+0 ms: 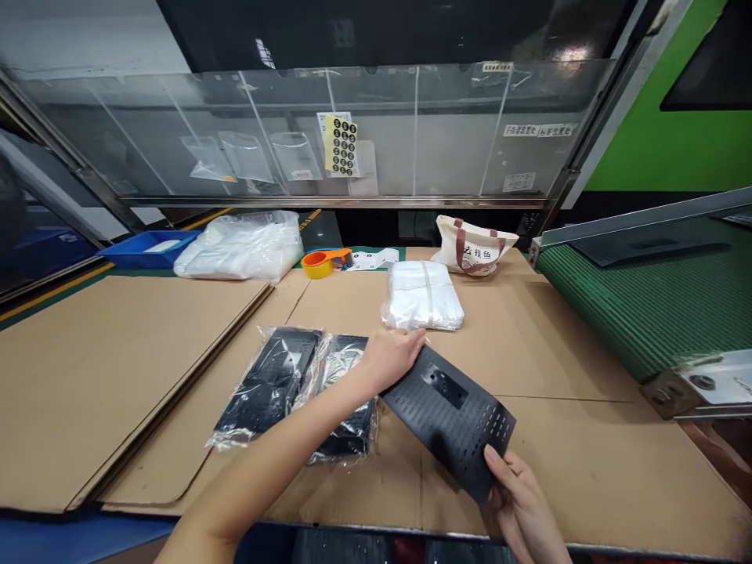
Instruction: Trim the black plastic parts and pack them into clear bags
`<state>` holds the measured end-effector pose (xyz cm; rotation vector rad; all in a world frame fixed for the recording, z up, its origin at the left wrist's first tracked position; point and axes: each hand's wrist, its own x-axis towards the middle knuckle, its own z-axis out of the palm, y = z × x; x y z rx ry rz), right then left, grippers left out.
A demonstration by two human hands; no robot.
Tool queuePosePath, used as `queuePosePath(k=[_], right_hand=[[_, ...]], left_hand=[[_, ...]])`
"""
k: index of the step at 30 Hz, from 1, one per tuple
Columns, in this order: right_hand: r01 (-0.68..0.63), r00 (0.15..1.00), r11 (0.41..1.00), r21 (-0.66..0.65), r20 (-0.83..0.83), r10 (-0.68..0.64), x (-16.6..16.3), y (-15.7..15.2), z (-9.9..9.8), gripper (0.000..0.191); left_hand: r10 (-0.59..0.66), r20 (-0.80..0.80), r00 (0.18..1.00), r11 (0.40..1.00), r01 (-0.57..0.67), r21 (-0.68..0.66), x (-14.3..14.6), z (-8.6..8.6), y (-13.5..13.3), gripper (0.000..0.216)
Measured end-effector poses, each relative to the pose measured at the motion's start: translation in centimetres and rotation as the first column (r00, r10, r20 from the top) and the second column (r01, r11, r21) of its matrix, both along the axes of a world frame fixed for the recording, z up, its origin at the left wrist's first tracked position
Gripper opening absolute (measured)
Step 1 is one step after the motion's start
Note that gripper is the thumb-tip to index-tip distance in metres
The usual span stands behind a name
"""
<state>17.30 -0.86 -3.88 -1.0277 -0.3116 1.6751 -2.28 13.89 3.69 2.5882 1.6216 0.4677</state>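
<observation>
Left hand [392, 362] has its fingers clamped on one end of this black slotted panel [447, 419], right hand [520, 500]'s pinching the other, clear plastic bags [267, 392] lying nearby.

Left hand [392, 359]: bare, knuckles rounded, wrist running smoothly into a slender left forearm [287, 442], bare to around the elbow. Right hand [517, 489]: also bare, thumb tapering, its nail short (the other nails are too small to judge). Upper arms lie outside the view.
</observation>
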Motion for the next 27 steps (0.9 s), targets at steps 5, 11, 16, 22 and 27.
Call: queuePosePath(k=[5,11,16,22,27], right_hand=[[0.176,0.977,0.977,-0.119,-0.096,-0.188,-3.1,-0.5,-0.5,0.045],[0.173,0.979,0.977,-0.124,-0.086,-0.184,-5.0,-1.7,-1.4,0.042],[-0.064,0.998,0.998,-0.005,0.0,0.064,-4.7,-1.7,-0.4,0.033],[-0.037,0.999,0.999,-0.017,-0.004,0.037,-4.9,-1.3,0.6,0.037],[-0.046,0.999,0.999,0.015,0.009,0.046,-5.6,-1.7,-0.2,0.036]], left_hand=[[-0.059,-0.142,0.988,0.983,0.083,0.167,1.2,-0.7,-2.4,0.037],[-0.066,-0.207,0.976,0.898,0.149,0.414,1.6,-1.3,-5.3,0.037],[0.005,-0.122,0.993,0.797,0.07,0.599,1.2,-0.9,-6.4,0.033],[0.016,-0.071,0.997,0.779,0.032,0.626,0.9,-0.8,-7.6,0.037],[0.025,-0.062,0.998,0.788,0.019,0.615,0.4,-1.3,-8.2,0.038]])
